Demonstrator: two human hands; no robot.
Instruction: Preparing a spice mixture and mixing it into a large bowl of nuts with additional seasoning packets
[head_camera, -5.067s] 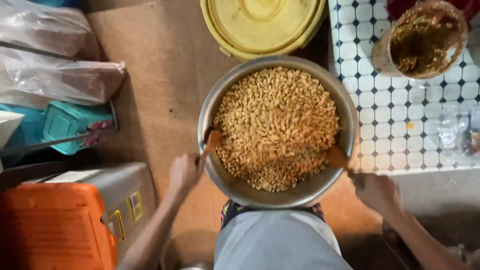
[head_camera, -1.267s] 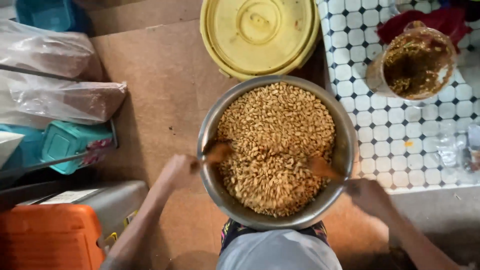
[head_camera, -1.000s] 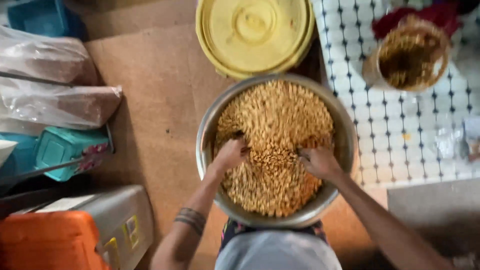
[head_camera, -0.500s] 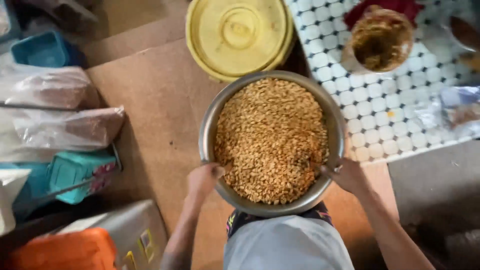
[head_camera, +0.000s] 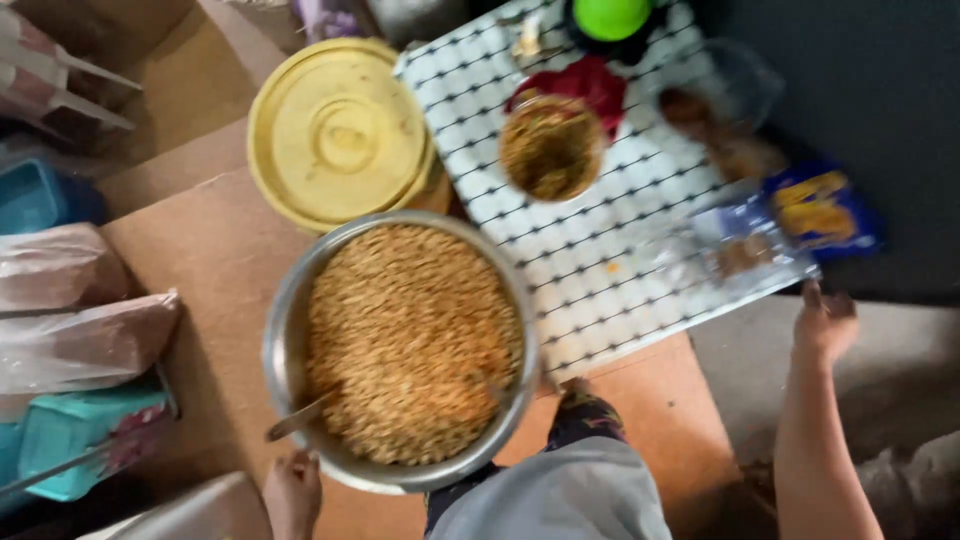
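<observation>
Your left hand (head_camera: 292, 490) sits at the 6 o'clock rim of the large round steel bowl of golden-brown grains (head_camera: 400, 345), just beside it; how wide its fingers are, you cannot tell. A spoon handle (head_camera: 298, 417) leans out at the bowl's 7 o'clock. Your right hand (head_camera: 826, 322), at 3 o'clock, is loosely open, holding nothing, just beside the checkered white cloth (head_camera: 610, 260). At 12 o'clock lies a round yellow plastic lid (head_camera: 340, 130).
</observation>
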